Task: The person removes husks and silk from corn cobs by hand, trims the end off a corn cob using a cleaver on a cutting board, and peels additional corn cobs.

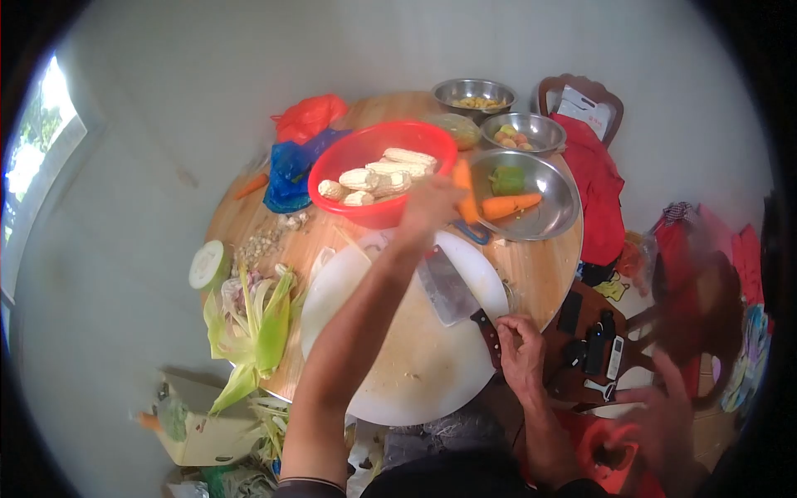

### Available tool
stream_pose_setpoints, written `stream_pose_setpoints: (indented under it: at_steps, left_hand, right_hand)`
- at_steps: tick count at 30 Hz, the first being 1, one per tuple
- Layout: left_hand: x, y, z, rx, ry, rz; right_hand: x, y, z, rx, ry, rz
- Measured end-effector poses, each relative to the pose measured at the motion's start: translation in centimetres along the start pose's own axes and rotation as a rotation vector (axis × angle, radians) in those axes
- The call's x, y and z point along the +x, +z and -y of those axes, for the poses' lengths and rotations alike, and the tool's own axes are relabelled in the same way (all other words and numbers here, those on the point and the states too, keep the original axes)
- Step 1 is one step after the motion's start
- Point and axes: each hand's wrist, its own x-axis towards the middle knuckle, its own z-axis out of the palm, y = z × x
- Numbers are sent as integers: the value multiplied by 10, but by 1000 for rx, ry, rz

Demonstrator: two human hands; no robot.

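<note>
Your left hand (432, 204) is over the far edge of the round white cutting board (398, 365), and its fingers are closed on a carrot (466, 192). Both are blurred, so the exact place of each finger cannot be told. This carrot is bright orange, long and smooth, held nearly upright in front of the left rim of the big steel bowl (564, 209). In this bowl lie a second carrot (510, 206), orange and thick, and a green pepper (506, 179).

Your right hand (521, 353) is at the near right edge of the board, half curled, with the thumb and the index finger close together. It is just beside the dark brown handle of the cleaver (448, 286); you cannot tell from this view if it touches it. The cleaver lies flat on the board, with a wide, grey, shiny blade turned to the far side. The board has a yellowish worn patch in its middle.

To the far left of the board, on the wooden desk (540, 282), is a red basin (383, 217) with pale, husked corn cobs (390, 176). Green corn husks (264, 336) are at the left. Another person's hand (664, 390) is blurred at the right.
</note>
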Motion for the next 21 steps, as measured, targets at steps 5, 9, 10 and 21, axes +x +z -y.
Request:
stream_pose_setpoints:
  at_steps: [5, 9, 10, 21]
  left_hand:
    - [71, -57, -3, 140, 143, -287]
    - [71, -83, -7, 40, 160, -399]
    - [61, -88, -6, 35, 263, -470]
    - [31, -220, 63, 123, 146, -847]
  right_hand:
    - [25, 12, 18, 35, -40, 34]
    - [70, 17, 25, 80, -82, 83]
    - [86, 20, 23, 89, -52, 100]
    - [276, 127, -9, 498, 534, 294]
